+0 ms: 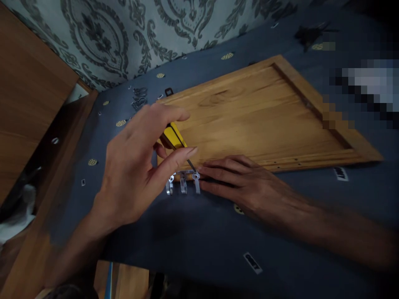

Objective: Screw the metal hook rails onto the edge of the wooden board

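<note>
My left hand is closed around the yellow-and-black handle of a screwdriver. Its shaft slants down to the right, and the tip meets the right end of a shiny metal hook rack. That rack has several curved hooks and sits along the near edge of a wooden panel with a raised frame. My right hand rests on the same edge, fingers stretched out, their tips beside the rack's right end. Whether those fingertips touch the rack, I cannot tell. Part of the screwdriver handle is hidden by my left fingers.
Dark blue patterned fabric lies under the panel. Small dark metal pieces and a black buckle-like piece lie beyond my left hand. A black object is at the far right. Patterned wallpaper and wooden furniture border the space.
</note>
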The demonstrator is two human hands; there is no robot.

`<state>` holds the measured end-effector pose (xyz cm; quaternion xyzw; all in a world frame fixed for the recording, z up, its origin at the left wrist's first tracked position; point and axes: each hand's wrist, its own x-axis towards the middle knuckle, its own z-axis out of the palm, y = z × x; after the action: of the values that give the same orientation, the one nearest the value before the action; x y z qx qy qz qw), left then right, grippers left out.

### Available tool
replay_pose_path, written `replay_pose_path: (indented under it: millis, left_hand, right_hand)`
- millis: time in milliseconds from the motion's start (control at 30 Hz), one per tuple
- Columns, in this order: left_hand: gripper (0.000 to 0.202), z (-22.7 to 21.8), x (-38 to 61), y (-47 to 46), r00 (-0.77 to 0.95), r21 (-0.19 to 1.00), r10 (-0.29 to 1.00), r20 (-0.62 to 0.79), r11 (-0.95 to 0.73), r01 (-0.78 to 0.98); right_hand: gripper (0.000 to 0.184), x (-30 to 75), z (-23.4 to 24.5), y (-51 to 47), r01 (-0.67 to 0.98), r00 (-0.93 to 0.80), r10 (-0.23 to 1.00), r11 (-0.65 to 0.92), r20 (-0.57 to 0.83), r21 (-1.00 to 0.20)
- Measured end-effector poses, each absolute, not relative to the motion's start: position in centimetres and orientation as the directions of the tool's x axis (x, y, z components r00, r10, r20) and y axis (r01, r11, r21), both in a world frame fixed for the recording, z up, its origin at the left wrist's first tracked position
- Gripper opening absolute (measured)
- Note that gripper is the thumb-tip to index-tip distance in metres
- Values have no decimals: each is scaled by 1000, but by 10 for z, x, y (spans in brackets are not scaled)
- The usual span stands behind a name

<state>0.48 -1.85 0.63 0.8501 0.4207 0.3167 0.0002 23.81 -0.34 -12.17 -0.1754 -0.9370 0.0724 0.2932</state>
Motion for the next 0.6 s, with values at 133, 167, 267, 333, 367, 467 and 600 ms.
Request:
replay_pose_path:
  millis: [133, 167, 267, 333, 367, 467, 600]
  left_hand:
    - [25, 7, 7, -19, 439, 292, 718, 540, -649, 703]
    - [28, 8, 8, -20, 427, 322, 734, 528, -638, 699]
    - [29, 13, 7, -25, 342, 405, 768, 541, -594, 695]
    - [24, 19, 3, -29, 231, 428, 781, 580, -534, 729]
    - [25, 22, 1, -31, 148, 434, 803, 577, -456, 777]
    - [34, 27, -2, -33, 14, 438, 816, 578, -325, 838]
    - [26, 20, 1, -27, 194, 471, 789, 583, -523, 710]
  right_hand:
    - [46, 238, -124, -3, 282, -763, 366, 930, 532, -236]
    - [46, 238, -124, -3, 277, -763, 363, 931, 535, -237]
    - [44, 238, -122, -3, 263, -762, 361, 931, 537, -254]
    - [43, 239, -122, -3, 259, -769, 366, 928, 525, -267]
    - [44, 239, -122, -2, 259, -771, 368, 927, 520, -272]
    - [45, 239, -122, -2, 255, -774, 365, 928, 518, -273]
    - [44, 240, -123, -2, 256, -772, 359, 931, 525, -260]
